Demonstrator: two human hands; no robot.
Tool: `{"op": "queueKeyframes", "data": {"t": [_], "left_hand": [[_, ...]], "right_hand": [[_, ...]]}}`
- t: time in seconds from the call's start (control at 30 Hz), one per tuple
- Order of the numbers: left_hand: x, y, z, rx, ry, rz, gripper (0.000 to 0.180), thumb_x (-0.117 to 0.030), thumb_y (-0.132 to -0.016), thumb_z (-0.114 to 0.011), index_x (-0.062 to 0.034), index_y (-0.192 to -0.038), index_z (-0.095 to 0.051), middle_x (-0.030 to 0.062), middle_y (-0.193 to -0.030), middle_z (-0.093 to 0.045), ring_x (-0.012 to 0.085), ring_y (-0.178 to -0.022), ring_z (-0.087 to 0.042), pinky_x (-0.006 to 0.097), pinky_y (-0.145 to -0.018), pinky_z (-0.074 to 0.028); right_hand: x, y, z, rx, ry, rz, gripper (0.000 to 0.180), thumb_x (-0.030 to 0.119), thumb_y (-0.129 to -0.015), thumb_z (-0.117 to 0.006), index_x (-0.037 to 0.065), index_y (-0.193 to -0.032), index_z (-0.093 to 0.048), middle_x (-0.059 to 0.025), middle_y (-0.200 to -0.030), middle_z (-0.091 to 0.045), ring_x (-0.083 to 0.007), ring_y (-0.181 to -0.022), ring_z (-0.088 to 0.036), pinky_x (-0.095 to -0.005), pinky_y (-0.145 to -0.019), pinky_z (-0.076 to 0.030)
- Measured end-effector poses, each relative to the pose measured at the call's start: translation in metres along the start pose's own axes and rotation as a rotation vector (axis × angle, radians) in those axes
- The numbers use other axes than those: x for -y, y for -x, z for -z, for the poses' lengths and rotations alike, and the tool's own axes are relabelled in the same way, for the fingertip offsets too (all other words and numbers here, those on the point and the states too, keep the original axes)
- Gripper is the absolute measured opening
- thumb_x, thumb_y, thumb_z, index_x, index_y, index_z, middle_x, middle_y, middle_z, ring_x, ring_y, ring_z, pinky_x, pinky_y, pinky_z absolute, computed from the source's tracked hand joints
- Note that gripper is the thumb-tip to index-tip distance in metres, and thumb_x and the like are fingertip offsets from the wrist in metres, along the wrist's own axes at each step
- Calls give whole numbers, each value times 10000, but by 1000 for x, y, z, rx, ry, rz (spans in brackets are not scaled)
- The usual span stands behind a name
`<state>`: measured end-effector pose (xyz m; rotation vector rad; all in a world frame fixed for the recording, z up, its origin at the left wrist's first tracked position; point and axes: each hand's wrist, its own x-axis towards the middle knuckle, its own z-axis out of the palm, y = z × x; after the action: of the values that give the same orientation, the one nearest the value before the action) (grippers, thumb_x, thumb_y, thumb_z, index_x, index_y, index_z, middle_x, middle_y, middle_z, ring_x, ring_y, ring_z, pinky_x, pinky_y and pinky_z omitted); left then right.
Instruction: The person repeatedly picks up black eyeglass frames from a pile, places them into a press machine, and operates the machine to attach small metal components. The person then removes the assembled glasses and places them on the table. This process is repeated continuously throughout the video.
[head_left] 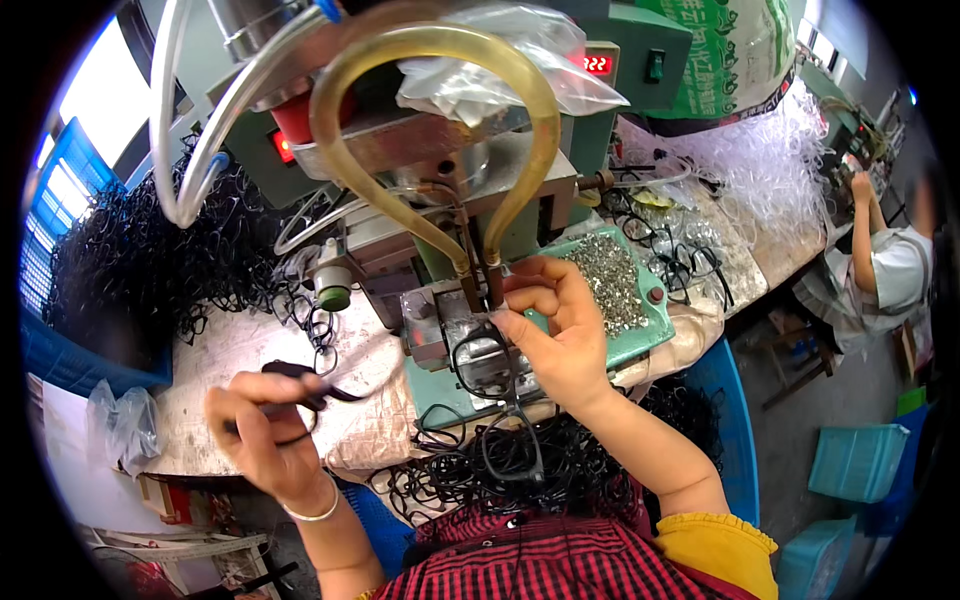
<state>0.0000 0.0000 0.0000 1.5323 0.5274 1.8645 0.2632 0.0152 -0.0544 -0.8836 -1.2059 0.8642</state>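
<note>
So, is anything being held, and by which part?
The left hand holds a black piece, too blurred to tell by which part. The right hand is by a black frame; whether it grips it cannot be told.

Bare worktop left a low sideways path between the left hand and the machine. The right hand had tighter room, with the machine's metal parts close on its left, a looped yellowish hose ahead and a green tray to its right. Heaped black frames crowded the near side, and another dark heap blocked the far left.
</note>
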Motion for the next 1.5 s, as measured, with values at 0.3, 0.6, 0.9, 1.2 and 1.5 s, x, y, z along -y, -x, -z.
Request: {"op": "queueKeyframes", "data": {"t": [0.3,0.6,0.9,1.2,1.5], "left_hand": [[-30,-36,-71,656,-683,-311,255,-11,-724,-751,-82,-660,-514,75,-793,-711,128,-519,-531,256,-500,-453],[-14,-2,-113,993,-695,-565,260,-153,-752,-789,-118,-725,-533,-3,-897,-666,122,-568,-487,261,-474,-429],[-29,-8,-128,1012,-753,-576,283,-111,-700,-808,-124,-682,-526,-25,-789,-657,144,-558,-542,284,-478,-445],[9,46,-57,540,-620,-488,376,-306,-879,-725,6,-1055,-610,241,-1051,-688,421,-974,-664,507,-858,-541],[-9,57,44,134,-1318,-262,334,-11,-843,-688,50,-1161,-609,222,-1117,-653,369,-938,-633,393,-790,-538]], "right_hand": [[55,21,-7,109,87,-63,539,-8,-868,-604,-13,-1376,-424,-171,-1329,-559,-241,-1187,-593,-358,-1005,-445],[-37,11,111,-192,1223,177,152,129,-738,-741,42,-856,-701,-195,-1167,-620,-395,-1238,-507,-467,-1023,-416],[-20,2,107,-371,1005,110,106,127,-764,-723,60,-832,-678,-122,-884,-635,-344,-915,-603,-432,-813,-479],[181,-216,117,-425,823,1229,145,115,-875,-640,51,-1004,-622,-106,-1055,-662,-287,-1012,-622,-372,-857,-497],[211,-372,88,-462,1457,1710,205,153,-755,-604,134,-959,-610,23,-1098,-604,-174,-1050,-577,-335,-746,-496]]}}
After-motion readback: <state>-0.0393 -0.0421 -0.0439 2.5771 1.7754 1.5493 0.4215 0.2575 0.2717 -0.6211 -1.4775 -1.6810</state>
